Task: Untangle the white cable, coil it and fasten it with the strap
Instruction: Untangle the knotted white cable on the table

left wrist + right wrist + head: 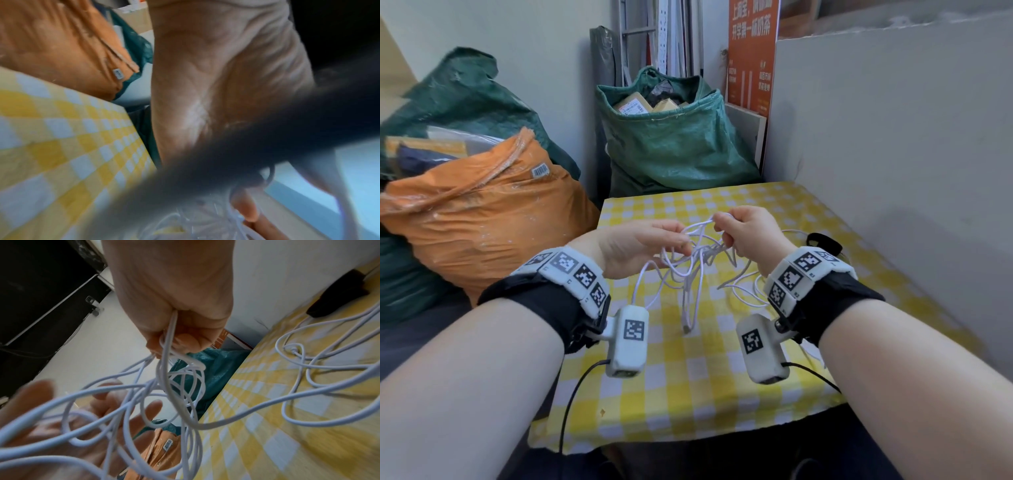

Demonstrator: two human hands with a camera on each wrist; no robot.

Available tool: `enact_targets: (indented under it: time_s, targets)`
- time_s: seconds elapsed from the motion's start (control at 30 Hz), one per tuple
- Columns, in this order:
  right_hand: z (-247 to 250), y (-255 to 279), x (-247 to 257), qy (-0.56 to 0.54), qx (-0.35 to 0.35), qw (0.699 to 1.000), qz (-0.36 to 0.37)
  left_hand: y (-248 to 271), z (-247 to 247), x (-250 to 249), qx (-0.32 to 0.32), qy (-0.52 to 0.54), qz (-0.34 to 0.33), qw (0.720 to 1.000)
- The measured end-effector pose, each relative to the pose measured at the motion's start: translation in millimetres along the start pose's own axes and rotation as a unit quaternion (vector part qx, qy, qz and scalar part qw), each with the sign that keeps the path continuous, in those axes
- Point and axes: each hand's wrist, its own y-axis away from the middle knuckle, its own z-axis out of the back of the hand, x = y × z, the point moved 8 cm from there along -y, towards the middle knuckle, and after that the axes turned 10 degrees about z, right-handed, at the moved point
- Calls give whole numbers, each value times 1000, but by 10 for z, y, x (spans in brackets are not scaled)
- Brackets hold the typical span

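Right hand (748,233) pinches the tangled white cable (697,263) above the surface (688,370). Left hand (640,248) spreads flat-fingered beside the cable. Black strap (823,243) lies beyond it.

My head view looks down on the checked table (722,377); 2 wrist views sit close, sharing its cloth.

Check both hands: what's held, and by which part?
Right hand pinches a loop of the tangled white cable near the top of the knot. Left hand, fingers straight, touches the tangle without gripping it.
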Motion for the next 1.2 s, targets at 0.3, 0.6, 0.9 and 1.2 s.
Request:
enact_targets:
  time_s: [0.3,0.6,0.9,1.2]
  targets:
    - [65,-8,-70,-53,-9,998,-31,52,-97,-24,92,200,-50,974]
    - [87,28,2,-107,-6,994,-16,40,87,10,19,295,-58,954]
    - [52,29,19,-126,4,992,-12,-8,66,-29,16,249,-86,964]
    - [17,33,39,-125,15,992,-11,3,50,-34,-12,184,-74,980]
